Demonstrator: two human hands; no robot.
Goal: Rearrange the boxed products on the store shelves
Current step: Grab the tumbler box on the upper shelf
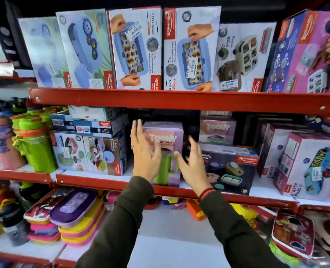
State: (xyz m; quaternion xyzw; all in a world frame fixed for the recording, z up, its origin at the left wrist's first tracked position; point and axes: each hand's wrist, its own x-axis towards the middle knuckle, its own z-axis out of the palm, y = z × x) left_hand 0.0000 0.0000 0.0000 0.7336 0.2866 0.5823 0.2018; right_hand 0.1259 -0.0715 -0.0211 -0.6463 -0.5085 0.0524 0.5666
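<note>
A tall purple Toony tumbler box (165,136) with a green mug printed on it stands upright at the front of the middle red shelf (121,183). My left hand (143,151) is at its left front, fingers spread. At the box's right front is my right hand (193,165), also with fingers apart. Neither hand grips the box; whether they touch it is unclear. Two more Toony boxes (216,128) are stacked behind to the right. A dark Lunchy Bite box (229,167) lies flat right of the tumbler box.
Stacked lunch-box cartons (90,149) stand left of the tumbler box, green and pink bottles (32,147) further left. Upright lunch-box cartons (189,49) line the top shelf. Kidzee boxes (311,167) sit right. Colourful pouches (73,215) fill the bottom shelf.
</note>
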